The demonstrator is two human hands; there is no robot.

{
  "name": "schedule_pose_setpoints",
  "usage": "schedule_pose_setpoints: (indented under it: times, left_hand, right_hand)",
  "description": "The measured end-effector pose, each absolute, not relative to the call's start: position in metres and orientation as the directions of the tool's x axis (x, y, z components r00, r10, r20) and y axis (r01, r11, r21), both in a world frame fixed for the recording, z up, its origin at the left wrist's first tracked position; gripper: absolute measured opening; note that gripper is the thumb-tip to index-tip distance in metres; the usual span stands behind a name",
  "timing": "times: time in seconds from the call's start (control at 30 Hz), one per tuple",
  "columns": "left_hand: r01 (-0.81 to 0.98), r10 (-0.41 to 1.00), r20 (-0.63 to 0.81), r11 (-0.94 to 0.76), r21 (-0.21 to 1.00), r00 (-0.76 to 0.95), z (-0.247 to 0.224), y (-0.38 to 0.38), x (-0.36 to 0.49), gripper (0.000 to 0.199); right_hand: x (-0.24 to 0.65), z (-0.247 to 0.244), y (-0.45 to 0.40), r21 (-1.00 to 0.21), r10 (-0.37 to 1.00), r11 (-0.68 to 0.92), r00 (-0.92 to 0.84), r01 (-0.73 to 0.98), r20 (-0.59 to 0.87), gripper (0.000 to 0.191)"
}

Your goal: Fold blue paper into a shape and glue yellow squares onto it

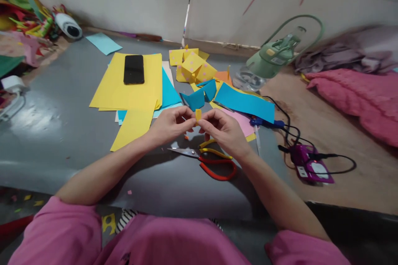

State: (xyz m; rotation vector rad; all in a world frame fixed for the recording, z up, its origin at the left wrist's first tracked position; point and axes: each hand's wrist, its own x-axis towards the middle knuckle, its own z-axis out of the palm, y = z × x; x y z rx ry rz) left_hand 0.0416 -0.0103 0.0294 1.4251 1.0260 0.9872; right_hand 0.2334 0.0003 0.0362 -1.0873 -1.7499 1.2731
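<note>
Between the fingertips of both hands is a small yellow paper piece [198,114], upright and narrow. My left hand [174,124] pinches its left side, and my right hand [222,130] pinches it from the right. Just below the hands lie scissors [199,154] with one red and one yellow handle, the blades pointing left. Folded blue paper pieces [195,97] stand just beyond the fingers. Behind them is a pile of folded yellow paper pieces with pink dots [194,66].
Left of the hands, a black phone [134,69] rests on yellow sheets [108,91]. To the right are a blue strip [245,102], a blue glue gun [267,123], a green bottle [270,60] and a purple power strip [311,165] with black cables. A pink cloth [357,99] lies farther right.
</note>
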Motion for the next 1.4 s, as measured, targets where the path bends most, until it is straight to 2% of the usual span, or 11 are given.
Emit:
schedule_pose_setpoints:
  times: [0.37, 0.87, 1.17, 1.23, 1.4]
  left_hand:
    - [0.131, 0.959, 0.099, -0.137, 0.982, 0.267, 0.0333, -0.0127, 0.0407, 0.024]
    - [0.302, 0.929, 0.104, -0.219, 0.928, 0.355, 0.0328, -0.0144, 0.0403, 0.027]
    - [0.363, 0.932, 0.121, -0.25, 0.898, 0.341, 0.034, -0.0155, 0.0402, 0.027]
    - [0.348, 0.936, 0.095, -0.219, 0.911, 0.339, 0.0332, -0.0155, 0.0406, 0.028]
    - [0.149, 0.92, -0.022, -0.039, 0.988, 0.39, 0.0287, -0.014, 0.0423, 0.027]
  right_hand:
    - [0.2296, 0.038, -0.0023, -0.96, 0.912, 0.156, -0.406, 0.232, 0.05, 0.036]
    - [0.2316, 0.0378, -0.0012, -0.957, 0.93, 0.166, -0.36, 0.238, 0.072, 0.035]
    - [0.2325, 0.0379, -0.0001, -0.942, 0.922, 0.204, -0.375, 0.266, 0.094, 0.033]
    - [0.2322, 0.0379, -0.0001, -0.948, 0.925, 0.194, -0.369, 0.254, 0.09, 0.032]
    - [0.231, 0.0365, -0.001, -0.972, 0.94, 0.134, -0.336, 0.193, 0.063, 0.034]
